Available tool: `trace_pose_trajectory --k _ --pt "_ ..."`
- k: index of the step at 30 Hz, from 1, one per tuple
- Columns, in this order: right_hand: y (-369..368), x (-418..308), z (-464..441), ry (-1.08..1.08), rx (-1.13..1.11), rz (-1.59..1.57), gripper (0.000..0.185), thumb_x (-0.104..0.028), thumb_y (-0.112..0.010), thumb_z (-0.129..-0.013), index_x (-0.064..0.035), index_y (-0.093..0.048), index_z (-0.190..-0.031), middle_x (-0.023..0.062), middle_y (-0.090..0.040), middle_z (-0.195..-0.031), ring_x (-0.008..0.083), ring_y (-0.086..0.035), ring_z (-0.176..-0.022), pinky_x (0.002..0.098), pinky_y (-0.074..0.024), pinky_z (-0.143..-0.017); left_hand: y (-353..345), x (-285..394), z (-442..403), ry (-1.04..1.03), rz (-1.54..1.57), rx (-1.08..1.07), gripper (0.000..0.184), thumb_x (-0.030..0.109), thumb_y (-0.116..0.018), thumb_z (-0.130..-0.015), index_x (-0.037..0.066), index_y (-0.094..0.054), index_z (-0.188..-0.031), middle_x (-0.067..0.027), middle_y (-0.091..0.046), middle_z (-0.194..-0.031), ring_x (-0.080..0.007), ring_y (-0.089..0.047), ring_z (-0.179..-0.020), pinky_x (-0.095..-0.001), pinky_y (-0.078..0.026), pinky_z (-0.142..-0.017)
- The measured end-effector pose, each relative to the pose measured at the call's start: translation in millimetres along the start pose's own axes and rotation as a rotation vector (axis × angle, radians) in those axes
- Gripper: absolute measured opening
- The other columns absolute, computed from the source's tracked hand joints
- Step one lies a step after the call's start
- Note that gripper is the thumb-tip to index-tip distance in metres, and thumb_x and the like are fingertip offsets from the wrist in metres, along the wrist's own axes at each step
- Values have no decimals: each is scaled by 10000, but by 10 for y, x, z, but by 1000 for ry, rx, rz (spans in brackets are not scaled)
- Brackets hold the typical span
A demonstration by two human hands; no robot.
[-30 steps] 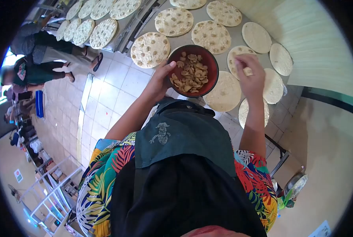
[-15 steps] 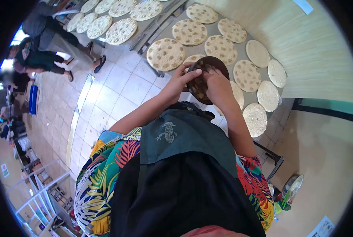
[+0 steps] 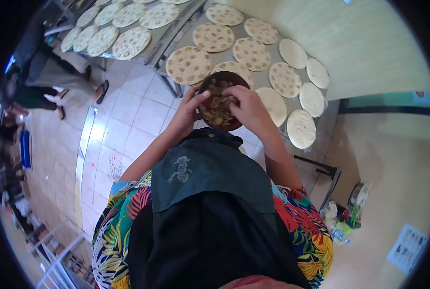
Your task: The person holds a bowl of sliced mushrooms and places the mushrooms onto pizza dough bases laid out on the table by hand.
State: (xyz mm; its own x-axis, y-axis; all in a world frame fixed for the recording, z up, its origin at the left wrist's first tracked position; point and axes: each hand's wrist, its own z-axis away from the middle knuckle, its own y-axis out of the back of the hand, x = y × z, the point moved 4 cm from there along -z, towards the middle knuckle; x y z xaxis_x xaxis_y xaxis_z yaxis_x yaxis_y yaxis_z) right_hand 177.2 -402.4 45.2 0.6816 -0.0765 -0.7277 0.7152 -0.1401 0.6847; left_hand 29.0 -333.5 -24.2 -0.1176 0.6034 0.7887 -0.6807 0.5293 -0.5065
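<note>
My left hand grips a round dark brown bowl at its left rim, thumb over the edge. Brown, thin slices lie loose inside it. Over the bowl's right side, my right hand dips in with fingers bent together on some of the slices; its fingertips are partly hidden. Just beyond the bowl, a flat dough round with brown pieces on top is partly covered by it. Nearby, another dough round shows a plain pale top.
Several more rounds, some dotted and some plain, cover the grey table. A second table at upper left holds more rounds. People stand at left on the tiled floor. A wall borders the right side.
The bowl now tips its opening more toward me, showing the slices. My right hand has shifted from over the bowl to its right side. The whole view has swung slightly.
</note>
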Motion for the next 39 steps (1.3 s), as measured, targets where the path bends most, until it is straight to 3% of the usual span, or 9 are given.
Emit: trace_pose_trajectory --k 6,8,12,18,25,29,31,33,39 --pt "-98 69 170 -58 64 -36 281 18 -561 -796 3 -608 -1072 144 -655 -876 249 -660 -773 331 -519 -717 0 -103 5 60 6 -60 572 400 -611 -869 91 -410 -1307 -63 -494 -1157 -164 -497 -1068 -386 -472 -839" --pt "-47 275 329 -341 43 -431 212 2 -551 -849 18 -627 -1046 103 -652 -789 185 -662 -741 298 -525 -681 -101 -184 18 79 24 -70 545 393 -623 -862 90 -431 -1273 -41 -500 -1100 -139 -497 -1031 -385 -474 -824" --pt "76 372 409 -332 74 -654 196 15 -570 -868 20 -640 -1051 47 -648 -816 106 -625 -717 233 -522 -654 -146 -196 -14 110 14 -86 530 394 -641 -850 99 -447 -1246 -17 -490 -1025 -117 -492 -973 -383 -468 -828" --pt "114 437 492 -406 70 -849 224 26 -588 -858 24 -638 -1077 75 -653 -886 106 -625 -757 229 -540 -683 -273 -232 0 105 8 -99 618 408 -647 -839 88 -403 -1308 -76 -477 -1174 -186 -488 -1088 -406 -465 -850" --pt "-14 530 414 -335 99 -762 143 0 -613 -845 18 -659 -980 78 -664 -876 122 -629 -756 247 -529 -692 -193 -356 -71 97 -12 -61 695 437 -666 -815 78 -370 -1331 -102 -465 -1246 -230 -488 -1138 -418 -455 -875" --pt "29 276 335 -99 191 -133 134 -34 -666 -778 10 -641 -902 120 -665 -862 184 -642 -790 311 -497 -744 -205 -309 0 110 -68 17 705 441 -692 -785 80 -402 -1317 -98 -558 -1117 -206 -541 -1000 -346 -481 -665" --pt "-29 346 306 -94 181 -118 118 -24 -639 -783 7 -636 -897 131 -667 -863 219 -648 -811 310 -500 -755 -203 -301 -37 55 -48 -28 706 410 -711 -787 107 -391 -1340 -76 -559 -1078 -177 -538 -1007 -356 -479 -738" --pt "-76 498 258 -85 175 -135 144 7 -610 -793 12 -643 -933 129 -658 -903 218 -643 -831 316 -499 -755 -231 -298 -38 124 7 -36 747 484 -686 -784 121 -370 -1354 -94 -490 -1212 -262 -427 -1169 -467 -410 -895" --pt "5 476 212 -207 66 -399 150 0 -610 -847 20 -637 -994 51 -623 -837 90 -577 -692 229 -476 -625 -216 -317 -23 118 67 -75 766 481 -672 -798 137 -322 -1387 -112 -418 -1303 -273 -390 -1224 -512 -393 -927"
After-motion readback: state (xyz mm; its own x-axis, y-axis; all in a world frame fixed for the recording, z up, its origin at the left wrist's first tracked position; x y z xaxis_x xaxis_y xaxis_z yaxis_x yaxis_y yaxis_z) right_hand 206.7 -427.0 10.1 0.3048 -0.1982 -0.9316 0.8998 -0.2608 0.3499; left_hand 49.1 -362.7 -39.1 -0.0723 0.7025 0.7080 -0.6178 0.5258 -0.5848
